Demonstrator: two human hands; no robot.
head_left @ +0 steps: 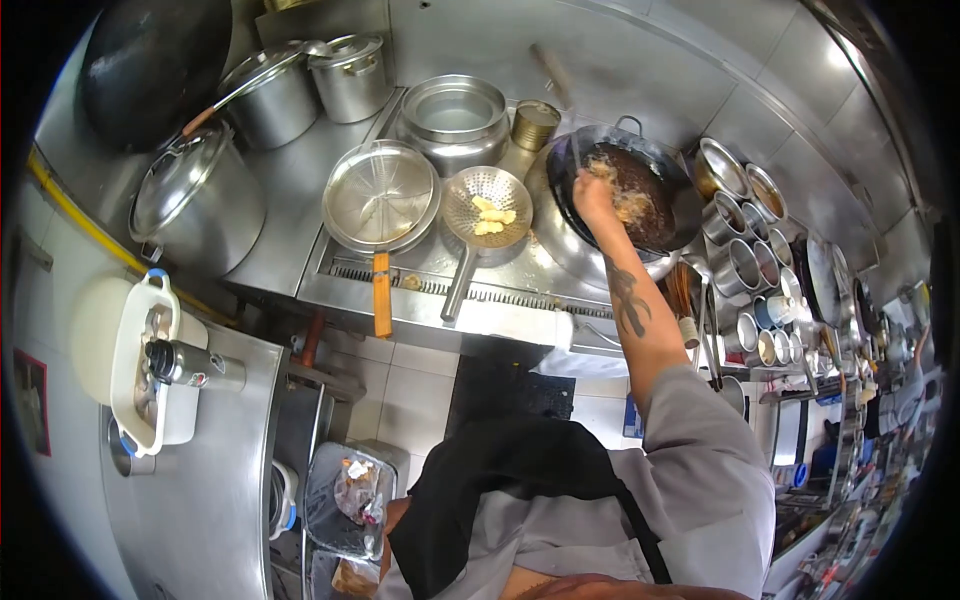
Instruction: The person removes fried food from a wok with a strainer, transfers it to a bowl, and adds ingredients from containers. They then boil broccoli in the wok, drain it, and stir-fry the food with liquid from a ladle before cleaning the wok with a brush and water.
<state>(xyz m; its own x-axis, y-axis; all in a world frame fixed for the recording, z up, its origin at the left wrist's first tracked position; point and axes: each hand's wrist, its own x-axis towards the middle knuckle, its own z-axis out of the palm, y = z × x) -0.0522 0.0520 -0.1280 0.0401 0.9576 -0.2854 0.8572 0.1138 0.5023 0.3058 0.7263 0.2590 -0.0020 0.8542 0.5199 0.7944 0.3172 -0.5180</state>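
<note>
So, right grip: poised over the side of the wok nearest the ladle; its fingers look curled, but I cannot tell whether they are clenched on anything, as the slim blurred stick just beyond may be held or merely behind.
Left grip: outside the view, so its state cannot be told.
Frying pieces: just right of the grip and lower, browned, in dark oil; the hand's place to one side probably spares it some splashing.
Wok: beneath the grip, set on a rounded steel surround, likely for a steady footing.
Perforated ladle: left of the grip, carrying pale yellow pieces; its handle points toward the person, apparently for quick taking-up, and its holes should let liquid drain.
Tin: left of the grip and farther off, close by the wok.
Steel pot: beyond the tin's left, open, with liquid inside, perhaps for easy dipping.
Mesh strainer: farther left of the grip, wooden handle also toward the person.
Metal containers: right of the grip, clustered, presumably within easy reach.
Lidded pots: far left of the grip, on the steel tabletop, covered, maybe to shield their contents.
</note>
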